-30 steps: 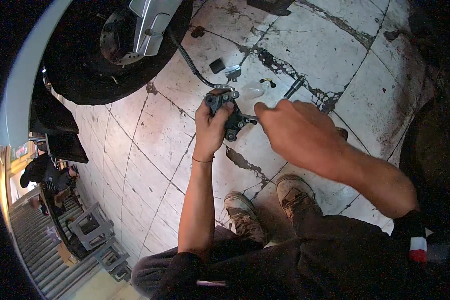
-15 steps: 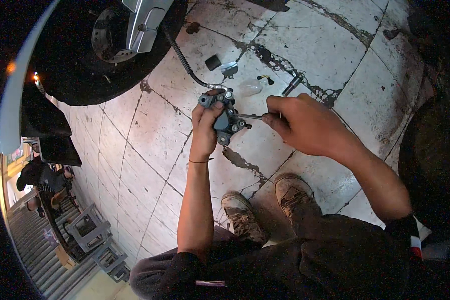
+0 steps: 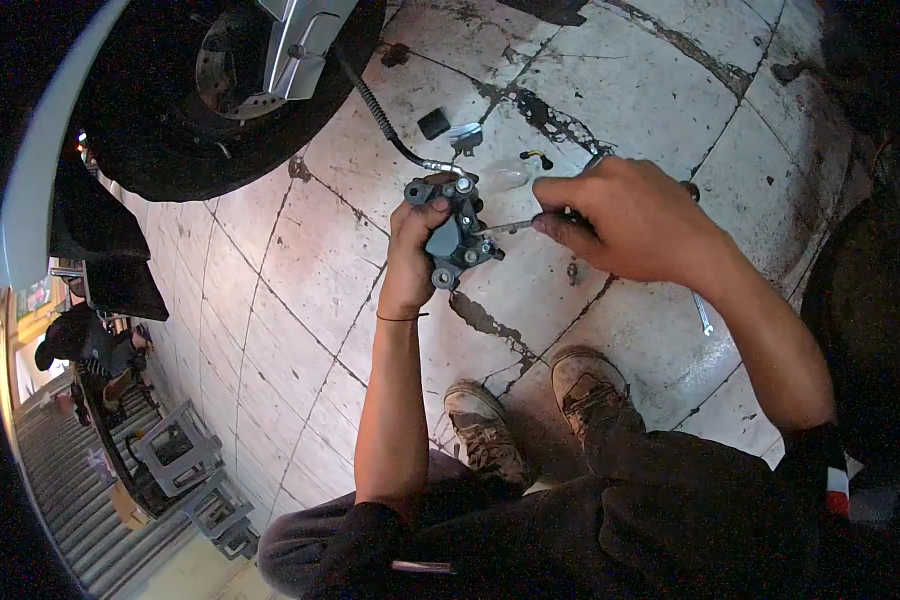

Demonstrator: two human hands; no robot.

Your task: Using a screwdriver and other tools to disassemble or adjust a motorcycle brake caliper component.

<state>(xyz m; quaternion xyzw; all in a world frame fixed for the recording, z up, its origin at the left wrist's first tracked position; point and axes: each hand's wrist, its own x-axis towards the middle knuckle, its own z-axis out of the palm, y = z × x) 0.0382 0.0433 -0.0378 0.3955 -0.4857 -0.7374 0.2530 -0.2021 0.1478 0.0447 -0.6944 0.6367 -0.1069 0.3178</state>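
My left hand (image 3: 410, 250) is closed around a dark grey brake caliper (image 3: 452, 240), its thumb lying on top. A black brake hose (image 3: 380, 115) with a metal fitting runs from the caliper's far end up beside the wheel. From the right, my right hand (image 3: 635, 220) pinches a thin metal rod-like tool (image 3: 511, 227). The tool's far end meets the caliper's right side among its bolts; whether it sits inside a gap there I cannot tell. My right fingers hide its other end.
A wheel (image 3: 230, 100) with a brake disc stands at upper left. On the tiled floor lie a black block (image 3: 435, 123), a shiny metal plate (image 3: 465, 134), a clear plastic piece (image 3: 506, 174), a small bolt (image 3: 573, 272) and a wrench (image 3: 705, 315). Grey stools (image 3: 175, 450) stand at lower left.
My right hand has shifted slightly up and right, tilting the tool. It now covers most of the cylindrical metal tool on the floor. The bolt and wrench have come into sight.
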